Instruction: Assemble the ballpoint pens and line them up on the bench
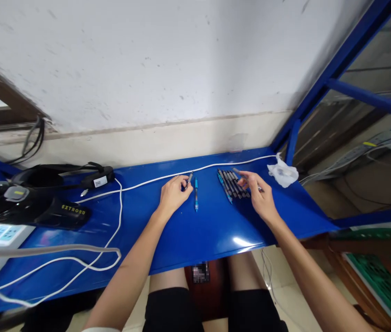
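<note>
My left hand [175,193] is closed on a dark pen [189,178], whose grey end sticks up past the fingertips. Just right of it, a light-blue pen [196,194] lies on the blue table. Several dark pens [234,185] lie side by side farther right, with another blue pen [225,186] along their left edge. Above the right side of this row, my right hand [257,191] holds a grey pen [236,171] between thumb and fingers; the palm and fingers hide its middle.
A white cable [153,179] crosses the blue table [209,235] behind the pens. Crumpled white plastic [283,173] lies at the right. Black headgear [60,212], a power strip [4,237] and looped cables are at the left. A wall [167,143] stands behind.
</note>
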